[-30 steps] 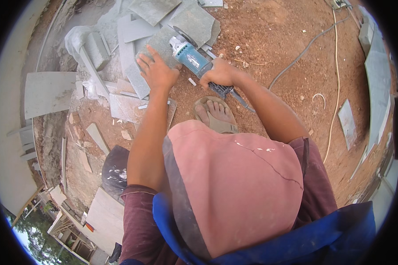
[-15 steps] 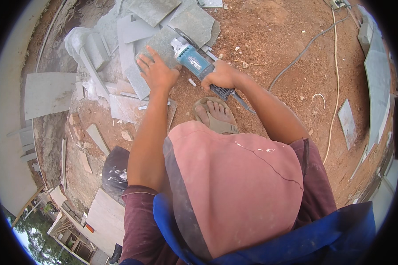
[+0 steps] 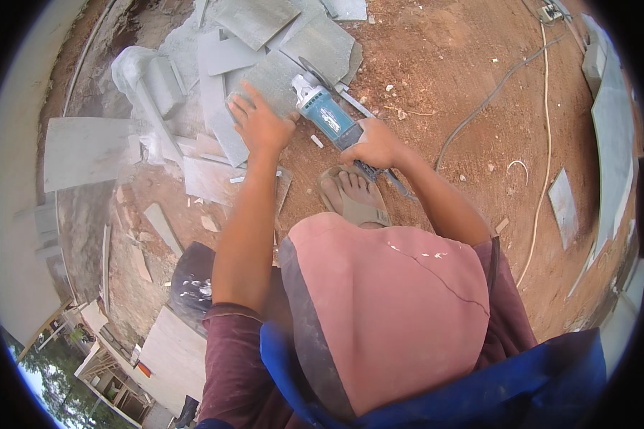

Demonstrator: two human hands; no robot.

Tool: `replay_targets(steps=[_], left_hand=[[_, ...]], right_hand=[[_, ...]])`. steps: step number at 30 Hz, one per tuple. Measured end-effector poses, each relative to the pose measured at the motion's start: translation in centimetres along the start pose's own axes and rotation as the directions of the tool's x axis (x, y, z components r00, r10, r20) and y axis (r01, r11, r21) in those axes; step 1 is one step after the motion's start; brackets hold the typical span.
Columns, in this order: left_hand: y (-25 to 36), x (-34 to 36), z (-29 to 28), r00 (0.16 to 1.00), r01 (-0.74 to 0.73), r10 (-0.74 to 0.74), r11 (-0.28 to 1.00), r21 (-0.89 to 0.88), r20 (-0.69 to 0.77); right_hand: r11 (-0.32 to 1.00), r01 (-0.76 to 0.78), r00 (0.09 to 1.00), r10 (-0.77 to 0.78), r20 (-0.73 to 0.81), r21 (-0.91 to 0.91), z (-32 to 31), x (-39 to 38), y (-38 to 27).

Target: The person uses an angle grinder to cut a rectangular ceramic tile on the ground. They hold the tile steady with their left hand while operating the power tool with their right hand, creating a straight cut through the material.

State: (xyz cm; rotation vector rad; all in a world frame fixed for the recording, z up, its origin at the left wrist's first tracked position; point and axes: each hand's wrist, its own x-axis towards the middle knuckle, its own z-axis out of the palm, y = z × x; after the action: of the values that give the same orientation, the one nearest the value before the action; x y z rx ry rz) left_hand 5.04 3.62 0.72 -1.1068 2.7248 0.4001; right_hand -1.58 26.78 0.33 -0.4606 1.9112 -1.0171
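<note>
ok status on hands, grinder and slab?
Left hand flat on grey stone slab, pinning it. Right hand closed on blue angle grinder, disc at slab edge. Sandalled foot just behind; cord trails right.

Daylit red dirt ground (image 3: 472,64), scattered offcuts (image 3: 564,206)

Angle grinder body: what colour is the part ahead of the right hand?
Teal blue, with a silver-grey gear head; the angle grinder shows best in the head view, held by the right hand.
</note>
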Motion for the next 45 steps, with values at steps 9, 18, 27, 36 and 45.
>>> replay_targets(steps=[9,18,27,36,45], left_hand=[[0.4,0.3,-0.2,1.0,-0.013,0.013,0.999,0.042,0.0],[-3.5,6.2,-3.8,0.985,0.033,-0.025,0.998,-0.045,0.172],[-9.2,7.3,-5.4,0.967,-0.156,0.213,0.931,-0.331,0.143],[-24.9,-8.3,-20.1,0.993,0.049,-0.089,0.911,-0.409,-0.078],[-34.8,-36.7,-7.7,0.351,0.356,-0.924,-0.017,-0.934,0.151]], right_hand=[[0.971,0.156,0.97,-0.115,-0.212,0.183,-4.7,-3.0,1.9],[0.917,0.143,0.949,-0.021,-0.314,0.371,-7.5,-4.0,3.1],[0.941,0.083,0.977,-0.012,-0.211,0.328,-7.4,-3.1,1.8],[0.992,0.05,0.997,-0.057,0.055,0.117,-6.5,1.2,-4.6],[0.999,0.029,0.961,-0.023,0.275,-0.018,1.8,5.0,-10.6]])
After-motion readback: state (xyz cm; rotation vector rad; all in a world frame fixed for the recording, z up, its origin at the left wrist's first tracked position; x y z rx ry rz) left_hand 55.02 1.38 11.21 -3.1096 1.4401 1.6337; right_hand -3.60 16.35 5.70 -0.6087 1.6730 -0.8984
